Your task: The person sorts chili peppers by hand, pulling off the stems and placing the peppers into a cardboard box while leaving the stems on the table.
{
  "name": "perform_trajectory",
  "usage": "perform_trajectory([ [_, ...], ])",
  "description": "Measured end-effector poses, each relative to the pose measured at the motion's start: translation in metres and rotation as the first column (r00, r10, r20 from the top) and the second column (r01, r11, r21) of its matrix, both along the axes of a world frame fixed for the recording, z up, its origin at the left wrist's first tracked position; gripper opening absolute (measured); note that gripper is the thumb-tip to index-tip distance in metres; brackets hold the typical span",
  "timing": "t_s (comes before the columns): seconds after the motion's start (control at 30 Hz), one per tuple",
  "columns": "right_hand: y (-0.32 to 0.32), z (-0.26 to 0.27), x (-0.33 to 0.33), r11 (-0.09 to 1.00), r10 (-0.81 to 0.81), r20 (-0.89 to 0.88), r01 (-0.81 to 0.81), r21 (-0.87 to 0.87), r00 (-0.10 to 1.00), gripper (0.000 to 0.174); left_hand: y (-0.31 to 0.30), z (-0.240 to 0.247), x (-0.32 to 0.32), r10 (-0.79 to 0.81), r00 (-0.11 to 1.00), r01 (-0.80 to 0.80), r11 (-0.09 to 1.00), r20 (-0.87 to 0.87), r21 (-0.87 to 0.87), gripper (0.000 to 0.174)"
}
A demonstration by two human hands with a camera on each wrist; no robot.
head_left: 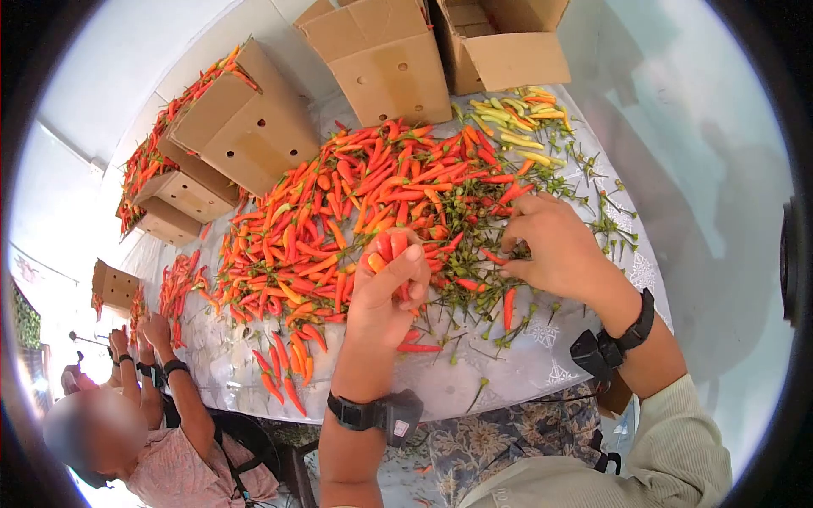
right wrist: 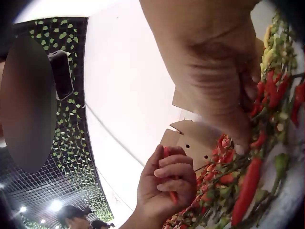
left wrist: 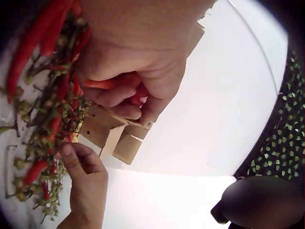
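Observation:
My left hand (head_left: 385, 292) is raised over the near part of the pile, fingers curled round several red and orange chilies (head_left: 398, 245). Those chilies also show between its fingers in the left wrist view (left wrist: 112, 83). To the right, my right hand (head_left: 559, 245) reaches down over green stems (head_left: 461, 262) mixed with red chilies, its fingers bent and thumb apart from them. In the right wrist view its thumb tip is beside a small red chili (right wrist: 259, 140); no chili is plainly held there. The large heap of red chilies (head_left: 296, 229) spreads to the left.
Cardboard boxes (head_left: 389, 76) line the far side, with chili-filled boxes (head_left: 182, 190) at the far left. Yellow-green chilies (head_left: 517, 123) lie beyond my right hand. Loose stems lie on the table (head_left: 457, 381). Another person (head_left: 182, 449) works at the left.

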State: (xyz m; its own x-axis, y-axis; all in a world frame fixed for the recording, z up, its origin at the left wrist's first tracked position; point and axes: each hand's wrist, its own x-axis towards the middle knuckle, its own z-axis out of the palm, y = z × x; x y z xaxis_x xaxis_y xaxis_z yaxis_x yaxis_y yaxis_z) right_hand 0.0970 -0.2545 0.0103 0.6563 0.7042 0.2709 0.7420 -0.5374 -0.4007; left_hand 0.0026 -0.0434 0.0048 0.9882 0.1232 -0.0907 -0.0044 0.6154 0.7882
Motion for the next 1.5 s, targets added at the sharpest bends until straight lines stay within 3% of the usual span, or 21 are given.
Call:
perform_trajectory([
  [0.1, -0.001, -0.006, 0.003, 0.994, 0.048, -0.021, -0.050, -0.092, 0.999, 0.014, -0.002, 0.000, 0.000, -0.001, 1.000, 0.000, 1.000, -0.019, -0.022, 0.012],
  [0.2, 0.004, -0.007, 0.003, 0.995, 0.094, -0.017, -0.094, 0.015, 0.995, 0.010, -0.004, 0.000, 0.001, -0.026, 0.999, 0.028, 0.999, -0.042, 0.039, 0.011],
  [0.3, 0.017, -0.010, 0.002, 0.923, 0.063, -0.026, -0.048, 0.382, 0.998, 0.007, -0.008, 0.000, 0.002, 0.037, 0.996, -0.028, 0.994, -0.080, 0.107, 0.011],
  [0.4, 0.018, 0.004, -0.005, 0.861, 0.247, -0.391, -0.016, 0.508, 0.886, 0.012, -0.006, -0.002, 0.004, 0.123, 0.990, -0.111, 0.982, -0.069, 0.151, 0.010],
  [0.5, 0.020, -0.003, -0.009, 0.838, 0.374, -0.433, -0.099, 0.537, 0.820, 0.016, -0.010, 0.001, 0.002, 0.134, 0.989, -0.112, 0.956, -0.066, 0.270, 0.011],
  [0.53, 0.020, -0.004, -0.010, 0.845, 0.350, -0.437, -0.077, 0.529, 0.828, 0.017, -0.012, 0.003, 0.002, 0.126, 0.990, -0.098, 0.942, -0.070, 0.322, 0.012],
  [0.63, 0.023, -0.007, -0.011, 0.851, 0.287, -0.427, -0.024, 0.524, 0.857, 0.018, -0.013, 0.000, -0.002, -0.147, 0.984, 0.177, 0.872, -0.099, 0.457, 0.022],
  [1.0, 0.026, -0.010, -0.015, 0.813, 0.291, -0.289, -0.077, 0.578, 0.912, 0.024, -0.019, 0.002, -0.002, -0.170, 0.980, 0.198, 0.832, -0.100, 0.519, 0.021],
  [1.13, 0.028, -0.017, -0.014, 0.795, 0.372, -0.457, -0.023, 0.606, 0.808, 0.026, -0.016, 0.004, -0.003, -0.237, 0.968, 0.249, 0.861, -0.083, 0.443, 0.017],
  [1.2, 0.025, -0.014, -0.015, 0.821, 0.401, -0.612, 0.028, 0.570, 0.682, 0.025, -0.016, 0.004, -0.003, -0.237, 0.968, 0.250, 0.867, -0.085, 0.432, 0.016],
  [1.3, 0.027, -0.020, -0.013, 0.757, 0.535, -0.714, 0.119, 0.642, 0.451, 0.024, -0.013, 0.003, -0.003, -0.261, 0.964, 0.256, 0.875, -0.045, 0.412, 0.016],
  [1.4, 0.027, -0.023, -0.010, 0.714, 0.552, -0.729, 0.223, 0.664, 0.405, 0.022, -0.010, -0.002, -0.003, -0.275, 0.960, 0.273, 0.893, -0.046, 0.359, 0.016],
  [1.5, 0.025, -0.025, 0.001, 0.673, 0.263, -0.539, 0.248, 0.696, 0.800, 0.018, -0.010, -0.003, -0.002, -0.250, 0.967, 0.255, 0.943, -0.051, 0.213, 0.017],
])
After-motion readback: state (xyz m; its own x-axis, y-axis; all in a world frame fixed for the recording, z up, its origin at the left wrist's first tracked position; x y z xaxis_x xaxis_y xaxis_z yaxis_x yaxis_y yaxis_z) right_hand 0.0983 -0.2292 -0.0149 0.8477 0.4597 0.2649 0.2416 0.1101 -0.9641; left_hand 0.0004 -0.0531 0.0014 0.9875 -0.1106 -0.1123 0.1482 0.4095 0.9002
